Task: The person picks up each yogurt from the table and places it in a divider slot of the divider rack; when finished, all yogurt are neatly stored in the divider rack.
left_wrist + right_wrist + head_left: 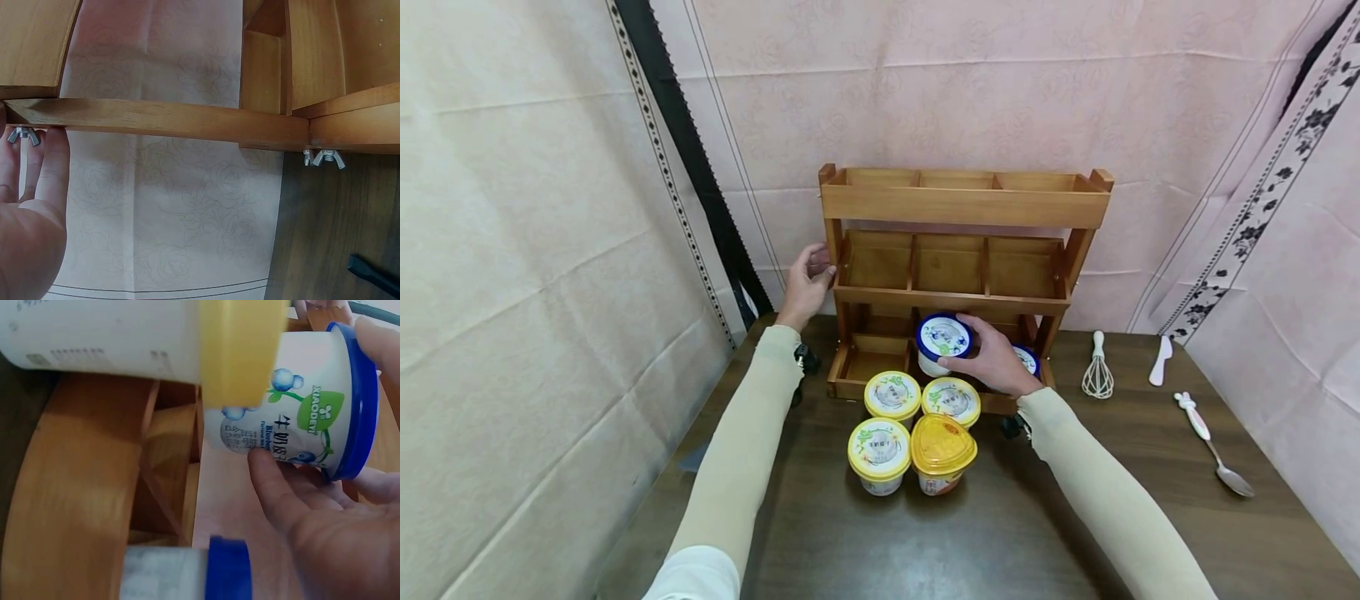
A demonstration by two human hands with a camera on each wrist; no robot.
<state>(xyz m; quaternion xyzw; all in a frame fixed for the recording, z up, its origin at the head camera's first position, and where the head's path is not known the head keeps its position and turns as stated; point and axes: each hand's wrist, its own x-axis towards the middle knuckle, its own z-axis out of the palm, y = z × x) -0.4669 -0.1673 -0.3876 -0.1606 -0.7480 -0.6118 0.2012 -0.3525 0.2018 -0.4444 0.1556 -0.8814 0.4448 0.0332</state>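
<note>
My right hand (pixel 992 360) grips a white cup with a blue lid (pixel 944 337), its label printed with blueberries. In the right wrist view the thumb and fingers lie around the cup (pixel 306 406) near its lid. It is over the bottom tier of a three-tier wooden rack (pixel 962 204). My left hand (pixel 807 283) touches the rack's left side post (pixel 175 119), with fairly straight fingers beside a wing nut (pixel 24 134). A second blue-lidded cup (pixel 1027 360) stands in the bottom tier at the right, partly behind my right hand.
Several yellow-lidded cups (pixel 880 447) stand together before the rack; one has a rounded triangular lid (pixel 943 444). On the right of the table (pixel 1000 533) lie a whisk (pixel 1098 371), a white-handled spreader (pixel 1161 360) and a spoon (pixel 1213 446). Cloth hangs behind the rack.
</note>
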